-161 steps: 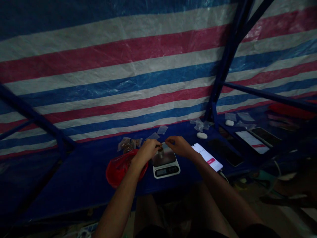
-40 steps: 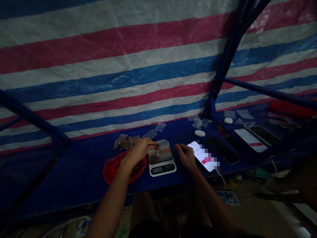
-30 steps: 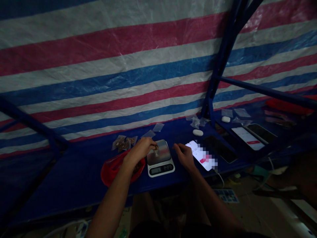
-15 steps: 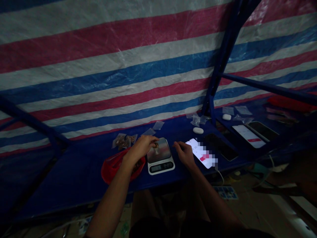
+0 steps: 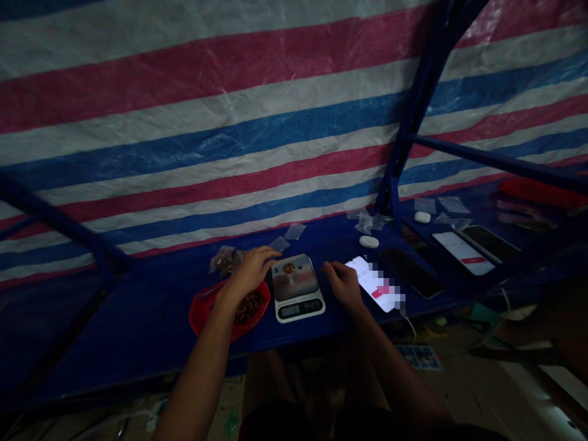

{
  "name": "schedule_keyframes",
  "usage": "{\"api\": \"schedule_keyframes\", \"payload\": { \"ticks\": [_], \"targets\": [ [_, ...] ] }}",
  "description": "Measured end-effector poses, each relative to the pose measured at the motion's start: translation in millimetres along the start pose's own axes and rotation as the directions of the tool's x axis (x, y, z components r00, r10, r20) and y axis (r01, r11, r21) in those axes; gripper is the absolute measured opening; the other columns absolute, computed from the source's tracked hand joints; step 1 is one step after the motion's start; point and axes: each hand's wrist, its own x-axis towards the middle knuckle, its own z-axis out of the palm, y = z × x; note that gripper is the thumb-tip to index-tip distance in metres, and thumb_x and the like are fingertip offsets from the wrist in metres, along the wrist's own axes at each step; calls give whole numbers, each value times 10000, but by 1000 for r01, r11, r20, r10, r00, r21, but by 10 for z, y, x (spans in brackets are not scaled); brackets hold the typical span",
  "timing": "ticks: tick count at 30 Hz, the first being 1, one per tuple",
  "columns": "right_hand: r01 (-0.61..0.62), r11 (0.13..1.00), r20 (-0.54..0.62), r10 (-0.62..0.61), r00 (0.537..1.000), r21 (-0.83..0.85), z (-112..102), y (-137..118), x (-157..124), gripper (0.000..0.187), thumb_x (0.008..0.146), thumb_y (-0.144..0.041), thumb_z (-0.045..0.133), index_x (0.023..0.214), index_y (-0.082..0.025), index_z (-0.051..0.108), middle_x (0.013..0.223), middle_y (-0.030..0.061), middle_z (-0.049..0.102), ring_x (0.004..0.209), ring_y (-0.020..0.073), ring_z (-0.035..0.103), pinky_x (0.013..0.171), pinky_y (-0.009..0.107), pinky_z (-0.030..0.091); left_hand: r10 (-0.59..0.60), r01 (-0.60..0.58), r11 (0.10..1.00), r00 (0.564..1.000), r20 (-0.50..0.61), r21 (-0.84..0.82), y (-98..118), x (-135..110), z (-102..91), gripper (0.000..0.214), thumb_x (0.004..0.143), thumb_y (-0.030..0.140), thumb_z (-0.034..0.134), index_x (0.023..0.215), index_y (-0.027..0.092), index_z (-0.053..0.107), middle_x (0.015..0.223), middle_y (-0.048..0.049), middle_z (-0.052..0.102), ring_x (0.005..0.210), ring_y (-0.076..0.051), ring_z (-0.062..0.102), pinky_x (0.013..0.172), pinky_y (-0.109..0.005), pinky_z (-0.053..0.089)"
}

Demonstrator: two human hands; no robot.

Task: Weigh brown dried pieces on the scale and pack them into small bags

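A digital scale (image 5: pixel 296 311) with a metal pan stands in front of me. A small heap of brass-coloured pieces (image 5: pixel 289 269) lies on its pan. My left hand (image 5: pixel 253 267) is just left of the pan, fingers stretched and apart, holding nothing visible. Below its wrist is a red bowl-like container (image 5: pixel 202 309), partly hidden by my forearm, with many small brown-gold pieces (image 5: pixel 248 307) in it. My right hand (image 5: pixel 342 283) rests between the scale and a lit phone (image 5: pixel 367 278). Its fingers are curled in; whatever they may hold is hidden.
Filled clear bags (image 5: pixel 226 260) lie behind the red container, flat clear bags (image 5: pixel 294 231) behind the scale. A white case (image 5: pixel 369 242) and a dark phone (image 5: pixel 416 275) sit to the right. Blue frame posts (image 5: pixel 395 165) rise beside a striped tarp (image 5: pixel 206 147).
My left hand has drawn back left from the scale pan, and its fingers have come off the brass-coloured pieces. My right hand has stayed in place.
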Motion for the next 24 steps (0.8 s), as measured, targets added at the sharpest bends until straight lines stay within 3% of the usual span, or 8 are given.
{"api": "schedule_keyframes", "payload": {
  "ticks": [4,8,12,17,19,24],
  "targets": [
    [28,999,5,-28,1000,-29,8,42,2,444,974,-504,551,769,-155,737,576,-8,569,553,145,504,539,277,336,-51,41,995,993,105,94,-200,-35,151,247,931,176,624,1135,188,764,1188,-113,739,1119,-277,679,1017,-405,500],
    [141,985,100,-131,986,-99,46,1,67,314,983,-409,566,869,-173,740,782,37,693,713,180,623,644,285,431,-45,32,995,990,133,94,-237,-25,271,206,926,154,605,1000,186,794,1058,-101,761,1001,-259,707,928,-374,527],
    [302,918,282,-228,932,-257,136,-154,223,163,947,-277,623,942,-193,762,912,66,707,866,202,643,780,308,465,-41,38,998,998,50,54,-164,-24,192,218,973,216,570,1023,181,779,1076,-95,759,1018,-247,701,936,-366,516],
    [422,801,471,-203,858,-424,240,-303,393,121,897,-179,668,821,-180,762,849,76,700,848,213,618,828,331,443,12,-19,997,996,-84,-77,2,-26,77,216,994,298,578,1046,230,777,1080,-44,786,1032,-229,702,951,-355,504],
    [435,794,487,-204,849,-425,246,-323,415,128,885,-148,666,797,-177,754,841,77,699,853,217,617,808,328,438,-2,-6,996,996,-90,-89,38,-18,90,208,989,296,587,1050,245,780,1075,-30,794,1025,-230,704,945,-360,502],
    [404,872,405,-275,872,-276,202,-379,381,88,896,-171,688,834,-176,750,845,56,682,835,201,619,785,321,446,-28,11,984,995,-96,-176,-13,39,198,186,969,265,606,1017,226,782,1045,-32,795,992,-219,719,925,-346,510]
  ]
}}
